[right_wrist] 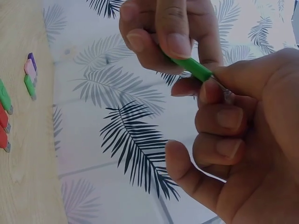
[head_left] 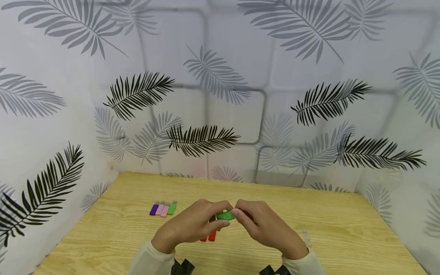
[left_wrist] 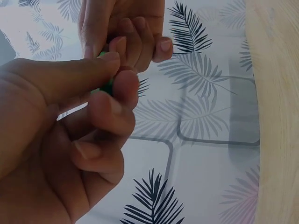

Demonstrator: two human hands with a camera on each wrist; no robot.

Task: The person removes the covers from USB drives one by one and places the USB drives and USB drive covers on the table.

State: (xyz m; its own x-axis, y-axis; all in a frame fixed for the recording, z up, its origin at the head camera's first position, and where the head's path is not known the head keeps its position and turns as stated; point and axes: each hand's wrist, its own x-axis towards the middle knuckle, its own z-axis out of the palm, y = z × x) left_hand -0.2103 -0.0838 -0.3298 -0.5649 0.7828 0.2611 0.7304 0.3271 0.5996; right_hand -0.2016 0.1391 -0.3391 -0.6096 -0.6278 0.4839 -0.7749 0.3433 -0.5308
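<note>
Up in front of me, both hands meet at a green USB flash drive (head_left: 225, 215). My left hand (head_left: 194, 222) pinches its body between thumb and fingers. At the drive's other end, my right hand (head_left: 264, 226) pinches the tip with thumb and forefinger. In the right wrist view, something clear and shiny at that end of the green drive (right_wrist: 198, 70) is mostly covered by the right fingers; I cannot tell whether it is a cap or the plug. The left wrist view shows only bits of green between the fingertips.
Below the hands, red USB drives (head_left: 212, 236) lie on the wooden table (head_left: 326, 229), partly hidden by the left hand. Farther left sits a row with a purple drive (head_left: 153, 209), two pink drives (head_left: 165, 211) and a green one (head_left: 172, 208). Leaf-patterned sheeting (head_left: 233, 114) surrounds the table.
</note>
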